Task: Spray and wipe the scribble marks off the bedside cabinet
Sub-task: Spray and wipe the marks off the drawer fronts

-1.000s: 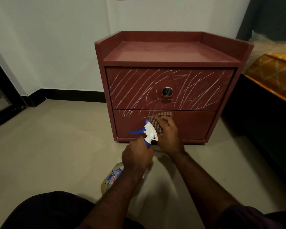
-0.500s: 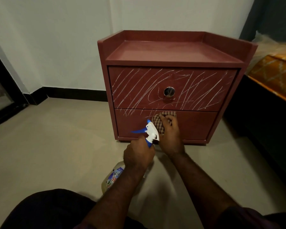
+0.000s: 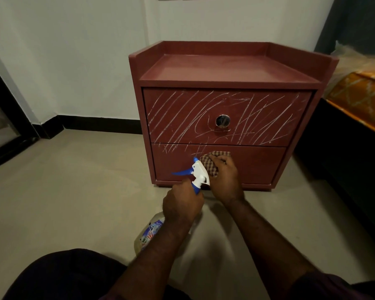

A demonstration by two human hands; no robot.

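A dark red bedside cabinet (image 3: 223, 72) stands against the white wall. White scribble marks (image 3: 182, 118) cover its upper drawer front, and a few short ones sit at the top left of the lower drawer (image 3: 258, 165). My right hand (image 3: 225, 180) holds a checked cloth (image 3: 210, 163) pressed against the lower drawer near its top middle. My left hand (image 3: 182, 204) grips the neck of a spray bottle (image 3: 148, 233) with a white and blue trigger head (image 3: 198, 173), just left of the cloth. The bottle's body is partly hidden under my left forearm.
A bed with an orange patterned cover (image 3: 359, 100) and a dark frame stands close on the right. A dark door frame (image 3: 7, 135) is at the far left. Beige floor (image 3: 74, 191) lies in front, and my dark-clothed knee (image 3: 63, 276) is at the bottom left.
My right hand with the cloth has shifted slightly on the lower drawer front. My left hand keeps the spray bottle in much the same place.
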